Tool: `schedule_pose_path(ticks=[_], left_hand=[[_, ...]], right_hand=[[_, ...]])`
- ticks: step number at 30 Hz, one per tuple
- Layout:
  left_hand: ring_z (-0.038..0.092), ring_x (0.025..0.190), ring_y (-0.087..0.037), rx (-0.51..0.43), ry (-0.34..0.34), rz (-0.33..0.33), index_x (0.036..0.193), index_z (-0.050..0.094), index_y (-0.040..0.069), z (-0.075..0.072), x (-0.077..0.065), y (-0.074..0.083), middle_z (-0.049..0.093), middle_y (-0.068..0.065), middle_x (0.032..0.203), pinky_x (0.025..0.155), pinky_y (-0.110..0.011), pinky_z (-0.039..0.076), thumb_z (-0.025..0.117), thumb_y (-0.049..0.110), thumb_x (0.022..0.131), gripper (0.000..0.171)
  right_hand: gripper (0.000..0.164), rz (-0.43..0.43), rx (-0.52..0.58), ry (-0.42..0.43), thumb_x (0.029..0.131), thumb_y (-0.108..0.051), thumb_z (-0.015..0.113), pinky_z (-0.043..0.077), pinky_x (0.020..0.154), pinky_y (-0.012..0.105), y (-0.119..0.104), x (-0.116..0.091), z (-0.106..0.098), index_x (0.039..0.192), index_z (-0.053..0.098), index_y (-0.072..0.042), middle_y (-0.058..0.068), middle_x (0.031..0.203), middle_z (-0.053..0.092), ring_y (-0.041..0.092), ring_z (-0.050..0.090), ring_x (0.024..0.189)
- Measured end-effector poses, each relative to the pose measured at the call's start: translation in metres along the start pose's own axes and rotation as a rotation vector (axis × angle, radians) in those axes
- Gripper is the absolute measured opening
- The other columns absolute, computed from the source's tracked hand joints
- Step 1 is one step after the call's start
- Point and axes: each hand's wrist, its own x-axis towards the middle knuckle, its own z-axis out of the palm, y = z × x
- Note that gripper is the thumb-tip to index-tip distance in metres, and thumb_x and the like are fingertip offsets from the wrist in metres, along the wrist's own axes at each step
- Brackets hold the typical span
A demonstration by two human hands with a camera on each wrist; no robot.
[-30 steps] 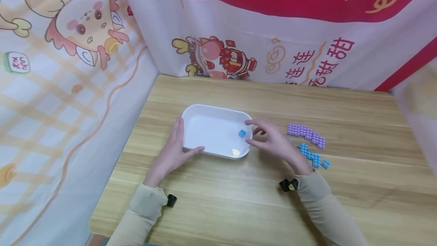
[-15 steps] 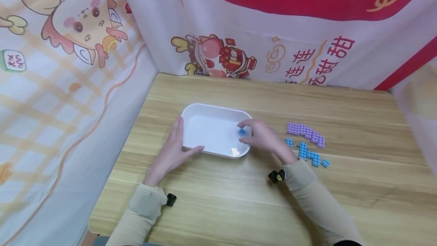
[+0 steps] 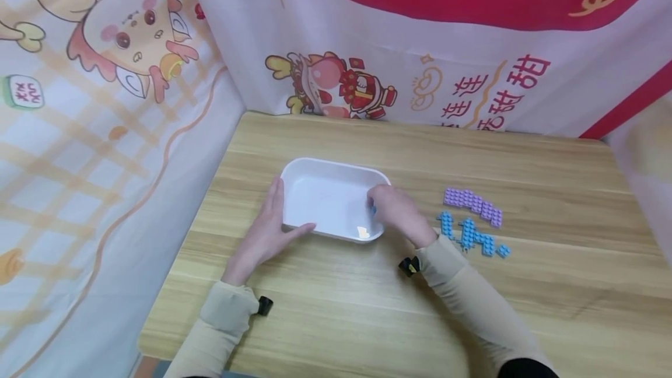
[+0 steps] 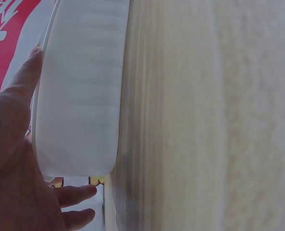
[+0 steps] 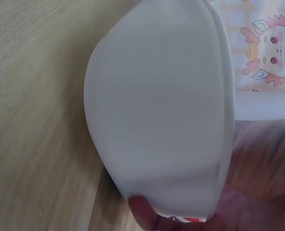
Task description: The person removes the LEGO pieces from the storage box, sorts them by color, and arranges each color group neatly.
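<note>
A white rectangular tray (image 3: 328, 203) sits on the wooden table. My left hand (image 3: 262, 232) rests against its left end, fingers fairly straight along the outside and thumb stretched along the near rim; the left wrist view has the thumb (image 4: 27, 72) at the rim. Inside the tray's right end, my right hand (image 3: 394, 209) pinches a small blue toy brick (image 3: 374, 210), mostly hidden by the fingers. From the right wrist, one finger (image 5: 142, 211) shows outside the tray wall, while the fingertips at the brick are out of sight behind it.
Right of the tray lie joined purple bricks (image 3: 469, 203) in a staggered strip. Nearer are several blue brick pieces (image 3: 475, 238), with a single blue brick (image 3: 503, 250) at their right end. A printed cloth (image 3: 336, 28) hangs behind the table's back edge, another on the left.
My right hand has moved left from the tray's right rim, down into the tray, and its fingers have closed over the blue brick. The left hand stays on the tray.
</note>
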Motion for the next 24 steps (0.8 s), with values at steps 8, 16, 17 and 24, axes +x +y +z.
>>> schedule_pose_path(ticks=[8, 16, 17, 24], left_hand=[[0.002, 0.174, -0.04, -0.001, 0.002, -0.001, 0.175, -0.019, 0.02, 0.0008, 0.0002, -0.0003, -0.016, -0.009, 0.187, 0.141, -0.062, 0.016, 0.072, 0.082, 0.089, 0.139], [0.001, 0.174, -0.04, -0.002, -0.001, 0.001, 0.175, -0.018, 0.018, -0.0007, 0.0002, -0.0004, -0.016, -0.009, 0.187, 0.141, -0.063, 0.015, 0.071, 0.082, 0.089, 0.14], [0.001, 0.174, -0.04, -0.001, -0.001, 0.001, 0.175, -0.018, 0.018, -0.0002, 0.0002, -0.0007, -0.016, -0.009, 0.187, 0.141, -0.063, 0.015, 0.071, 0.083, 0.089, 0.14], [0.002, 0.174, -0.04, -0.001, 0.001, -0.002, 0.175, -0.018, 0.019, 0.0008, 0.0004, -0.0005, -0.016, -0.01, 0.187, 0.141, -0.063, 0.016, 0.072, 0.082, 0.089, 0.14]], right_hand=[[0.027, 0.011, 0.101, 0.058, 0.095, 0.004, 0.071, 0.068, 0.095, 0.044, 0.0045, -0.0045, 0.0029, 0.122, 0.075, 0.001, 0.02, 0.121, 0.077, 0.033, 0.074, 0.104], [0.033, -0.011, 0.189, 0.097, 0.089, 0.012, 0.071, 0.069, 0.1, 0.046, 0.006, -0.0073, 0.0056, 0.121, 0.078, 0.005, 0.026, 0.128, 0.074, 0.04, 0.073, 0.118], [0.036, -0.006, 0.19, 0.089, 0.087, 0.014, 0.07, 0.07, 0.098, 0.045, 0.0056, -0.0073, 0.0055, 0.121, 0.078, 0.005, 0.026, 0.128, 0.074, 0.04, 0.073, 0.116], [0.041, 0.019, 0.071, 0.043, 0.086, 0.016, 0.066, 0.068, 0.084, 0.039, -0.002, -0.0079, 0.0031, 0.123, 0.077, 0.003, 0.023, 0.126, 0.07, 0.032, 0.069, 0.101]])
